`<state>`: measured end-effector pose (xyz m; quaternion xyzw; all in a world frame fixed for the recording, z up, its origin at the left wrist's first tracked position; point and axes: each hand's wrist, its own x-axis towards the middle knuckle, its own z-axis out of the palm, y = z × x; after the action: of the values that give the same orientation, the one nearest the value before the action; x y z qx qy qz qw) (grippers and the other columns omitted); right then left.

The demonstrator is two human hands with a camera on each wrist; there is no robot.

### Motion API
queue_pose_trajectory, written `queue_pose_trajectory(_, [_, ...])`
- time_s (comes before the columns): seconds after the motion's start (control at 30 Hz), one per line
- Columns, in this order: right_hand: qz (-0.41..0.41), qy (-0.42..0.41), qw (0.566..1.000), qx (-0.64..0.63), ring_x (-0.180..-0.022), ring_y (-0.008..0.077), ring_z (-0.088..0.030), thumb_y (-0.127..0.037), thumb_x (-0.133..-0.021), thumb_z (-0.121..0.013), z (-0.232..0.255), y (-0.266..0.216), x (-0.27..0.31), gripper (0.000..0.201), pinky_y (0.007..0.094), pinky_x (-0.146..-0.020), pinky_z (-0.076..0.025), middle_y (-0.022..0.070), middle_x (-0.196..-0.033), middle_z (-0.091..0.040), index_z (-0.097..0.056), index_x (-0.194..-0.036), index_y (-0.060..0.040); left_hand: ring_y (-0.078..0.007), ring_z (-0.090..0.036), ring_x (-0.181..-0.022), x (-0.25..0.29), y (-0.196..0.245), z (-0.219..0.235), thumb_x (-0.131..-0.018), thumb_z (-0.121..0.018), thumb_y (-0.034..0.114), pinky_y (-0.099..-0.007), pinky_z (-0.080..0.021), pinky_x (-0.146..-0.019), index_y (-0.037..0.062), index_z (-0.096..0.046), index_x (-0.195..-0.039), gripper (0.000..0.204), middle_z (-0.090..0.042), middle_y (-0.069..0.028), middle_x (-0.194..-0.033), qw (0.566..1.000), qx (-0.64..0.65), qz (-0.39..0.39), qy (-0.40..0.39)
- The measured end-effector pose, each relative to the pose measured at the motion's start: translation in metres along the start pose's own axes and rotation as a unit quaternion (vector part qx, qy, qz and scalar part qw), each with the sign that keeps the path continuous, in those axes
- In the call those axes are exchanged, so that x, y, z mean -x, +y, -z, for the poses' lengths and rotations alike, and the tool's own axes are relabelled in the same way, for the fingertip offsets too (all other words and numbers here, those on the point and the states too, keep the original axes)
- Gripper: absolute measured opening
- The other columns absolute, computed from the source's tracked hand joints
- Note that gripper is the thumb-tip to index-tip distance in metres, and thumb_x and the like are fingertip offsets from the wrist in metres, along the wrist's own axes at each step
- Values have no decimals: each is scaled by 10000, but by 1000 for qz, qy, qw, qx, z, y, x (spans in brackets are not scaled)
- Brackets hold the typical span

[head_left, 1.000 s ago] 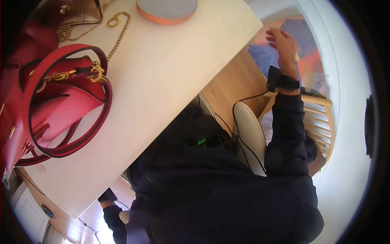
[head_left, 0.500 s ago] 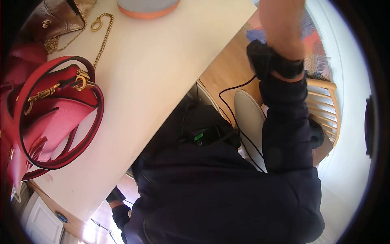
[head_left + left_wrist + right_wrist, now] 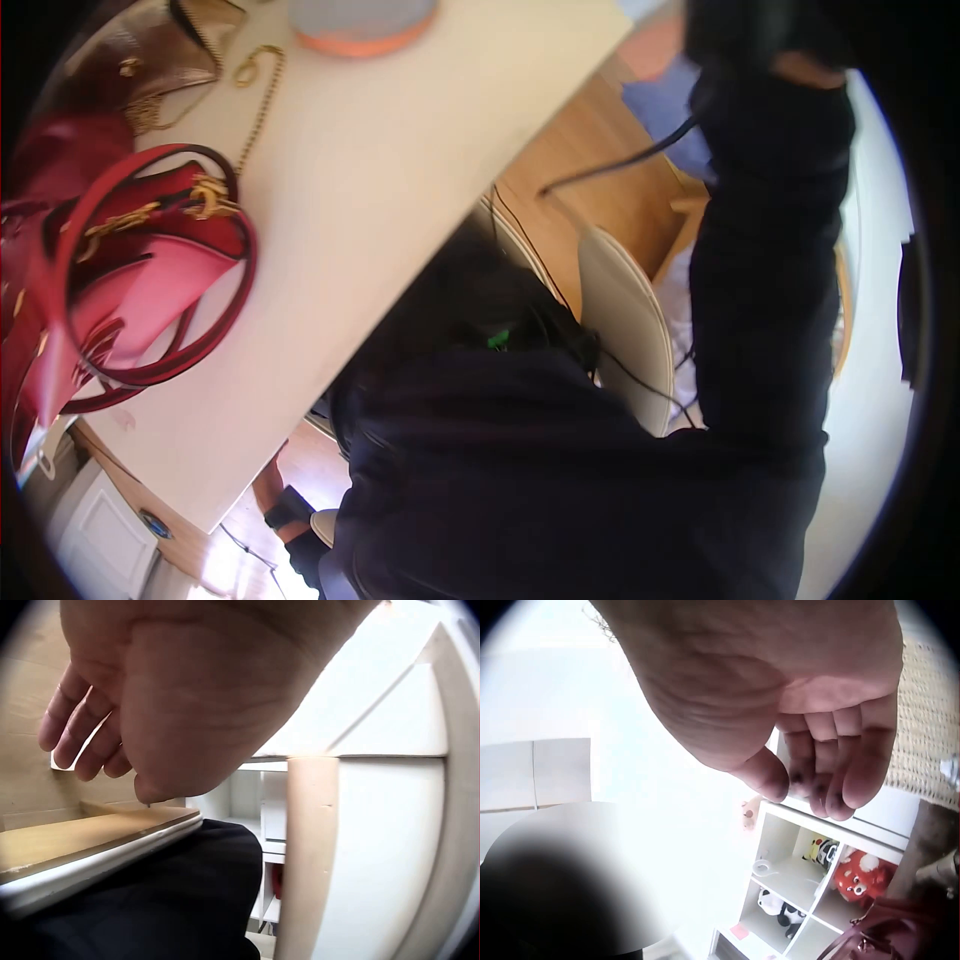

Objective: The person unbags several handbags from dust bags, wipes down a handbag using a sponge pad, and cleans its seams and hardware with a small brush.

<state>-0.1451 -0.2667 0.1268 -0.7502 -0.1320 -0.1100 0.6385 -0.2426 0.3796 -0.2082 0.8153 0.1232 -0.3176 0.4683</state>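
My right hand [image 3: 780, 682] is raised, with its fingers loosely bent and nothing in them. In the head view only its dark sleeve [image 3: 765, 250] and black wrist band show, the hand being cut off at the top. My left hand [image 3: 180, 712] hangs low beside the table's near corner, fingers relaxed and holding nothing. Close under it in the left wrist view is a wood-coloured panel [image 3: 112, 832] with a white edge. On the white table [image 3: 400, 180] stands a pink-red handbag [image 3: 150, 305] with looped handles, away from both hands.
Behind the handbag lie a metallic gold purse [image 3: 140, 60] and a gold chain [image 3: 262, 125]. A round grey-and-orange object [image 3: 365, 35] sits at the table's far side. A pale chair back [image 3: 630, 325] and black cable are beside my body. White cube shelves [image 3: 787, 870] hold plush toys.
My right arm has swung up and forward, carrying the hand out of the head view's top. More of the left hand now shows by the table corner. The handbag stays on the table.
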Motion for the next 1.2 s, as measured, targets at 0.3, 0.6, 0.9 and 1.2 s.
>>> queue_pose_trajectory(0.3, [-122, -68, 974, -176, -879, 169, -734, -413, -1070, -708, -15, 74, -69, 424, 262, -793, -566, 68, -988, -768, -757, -1074, 8, -260, -750, -1151, 134, 185, -49, -1077, -628, 144, -364, -560, -1036, -66, -647, -1395, 382, -788, -200, -1208, 984, -92, 16, -151])
queue_pose_trajectory(0.6, [-78, -30, 974, -210, -840, 119, -707, -293, -1084, -701, -41, 139, -56, 250, 285, -734, -545, 51, -990, -771, -730, -1062, -46, -161, -657, -867, 115, 339, -32, -1124, -601, 242, -321, -504, -849, -28, -710, -1076, 295, -709, -74, -903, 861, -29, -384, 332])
queue_pose_trajectory(0.9, [-68, -83, 983, -149, -785, 88, -688, -270, -1096, -704, -58, 159, -44, 252, 251, -694, -550, 37, -906, -758, -730, -1008, -35, -109, -694, -950, -7, 399, -22, -1182, -557, 297, -286, -572, -837, -11, -726, -1216, 352, -744, -58, -1032, 819, 45, -491, 292])
queue_pose_trajectory(1.2, [-108, -109, 982, -113, -807, 87, -643, -297, -1109, -680, -58, 154, -42, 319, 269, -751, -525, 25, -913, -739, -741, -1024, 4, -272, -688, -1264, -29, 384, -31, -1148, -365, 652, -400, -510, -1115, -76, -588, -1491, 835, -730, -204, -1336, 825, 43, -550, 123])
